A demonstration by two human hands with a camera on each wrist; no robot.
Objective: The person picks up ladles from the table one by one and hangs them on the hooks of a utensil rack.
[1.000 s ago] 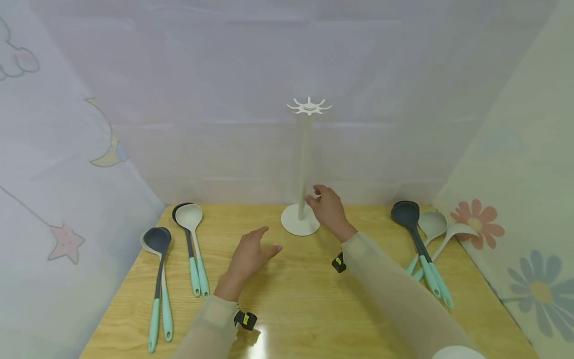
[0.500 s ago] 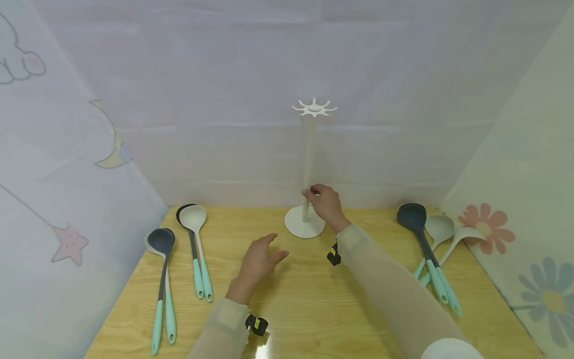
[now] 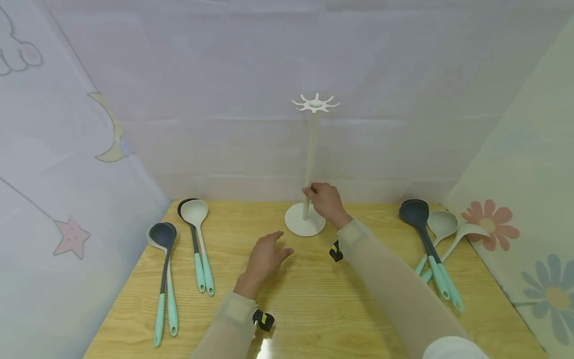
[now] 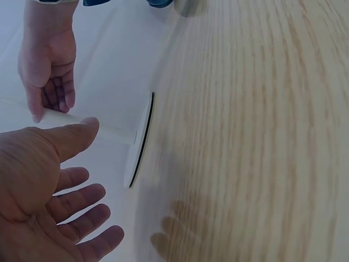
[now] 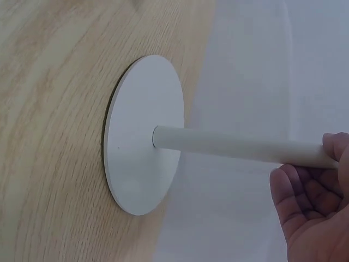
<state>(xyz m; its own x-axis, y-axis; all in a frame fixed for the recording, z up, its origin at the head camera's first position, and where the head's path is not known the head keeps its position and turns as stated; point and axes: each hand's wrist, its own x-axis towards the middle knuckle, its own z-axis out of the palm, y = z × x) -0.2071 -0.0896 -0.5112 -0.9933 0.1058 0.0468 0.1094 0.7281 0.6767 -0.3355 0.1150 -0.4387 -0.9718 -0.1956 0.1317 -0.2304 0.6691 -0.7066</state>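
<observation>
On the wooden table, right fingers pinch a white stand.

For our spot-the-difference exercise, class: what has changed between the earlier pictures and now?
The right hand, at first open beside the pole of the white stand, has moved left and now pinches it. The left hand has drifted slightly right, holding nothing. The stand remains upright; the left utensils and right utensils lie as before.

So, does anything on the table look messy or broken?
The kitchen tools on the right look a bit messy, because they're piled up crisscross. The white stand doesn't look damaged, and I see nothing spilled.
</observation>
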